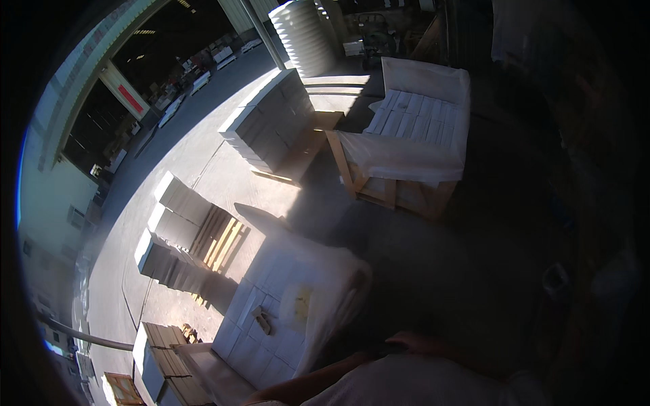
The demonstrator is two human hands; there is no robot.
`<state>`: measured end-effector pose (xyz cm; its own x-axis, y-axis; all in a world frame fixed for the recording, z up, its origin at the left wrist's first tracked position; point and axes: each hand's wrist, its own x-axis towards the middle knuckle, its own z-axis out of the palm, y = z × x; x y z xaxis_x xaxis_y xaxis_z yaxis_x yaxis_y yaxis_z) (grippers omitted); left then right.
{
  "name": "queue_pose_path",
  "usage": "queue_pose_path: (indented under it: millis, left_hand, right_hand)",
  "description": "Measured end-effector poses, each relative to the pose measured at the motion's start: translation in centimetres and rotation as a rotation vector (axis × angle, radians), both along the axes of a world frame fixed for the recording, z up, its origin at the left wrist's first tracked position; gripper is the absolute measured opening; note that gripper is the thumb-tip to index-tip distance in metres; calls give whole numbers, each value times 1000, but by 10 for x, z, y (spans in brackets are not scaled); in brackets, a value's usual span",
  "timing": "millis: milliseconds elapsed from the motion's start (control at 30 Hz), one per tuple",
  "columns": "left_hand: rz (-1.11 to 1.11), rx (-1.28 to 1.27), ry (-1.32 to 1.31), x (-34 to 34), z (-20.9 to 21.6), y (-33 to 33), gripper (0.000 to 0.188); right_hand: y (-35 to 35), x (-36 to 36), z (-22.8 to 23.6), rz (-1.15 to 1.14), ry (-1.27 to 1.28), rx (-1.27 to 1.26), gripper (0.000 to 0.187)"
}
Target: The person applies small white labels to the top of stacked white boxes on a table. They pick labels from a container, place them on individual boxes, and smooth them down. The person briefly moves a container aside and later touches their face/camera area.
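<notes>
Along the lower edge my left forearm reaches up to the right, and my left hand (371, 353) ends close in front of my body. My right hand (414, 342) comes in from the right and meets it there, in deep shade. Fingers are too dark to make out, and I cannot tell whether the dark patch between the hands is a held thing. Left of them is a plastic-wrapped crate (352, 271) of flat white blocks (254, 362). On the blocks lie a small brown block (261, 321) and a yellowish sheet (301, 306).
A second wrapped crate (406, 155) of white slabs stands ahead. Stacks of pale blocks (271, 122) on pallets (225, 240) stand on the sunlit concrete to the left. A ribbed white tank (305, 40) and a pole (263, 34) are behind, near an open warehouse.
</notes>
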<state>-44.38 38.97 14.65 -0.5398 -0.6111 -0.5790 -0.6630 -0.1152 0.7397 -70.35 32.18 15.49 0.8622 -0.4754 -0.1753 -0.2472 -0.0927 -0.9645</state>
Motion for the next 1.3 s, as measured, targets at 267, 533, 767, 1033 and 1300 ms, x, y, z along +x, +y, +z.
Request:
queue_pose_path:
  millis: [267, 533, 767, 1033, 1300]
  left_hand:
    - [-183, 64, 40, -77, 12, -93, 33]
    - [-397, 89, 61, -93, 7, -244, 34]
    - [-548, 52, 54, -127, 17, -377, 35]
    - [-467, -95, -14, -197, 16, -491, 36]
    - [-201, -200, -186, -314, 17, -593, 34]
  right_hand:
    - [-73, -67, -7, 214, 126, 139, 43]
    - [-191, -63, -13, 64, 350, -40, 29]
    - [-291, -93, 29, 30, 431, -487, 24]
    - [-378, -177, -3, -430, 302, -207, 27]
    - [-463, -430, 103, -1591, -742, 795, 38]
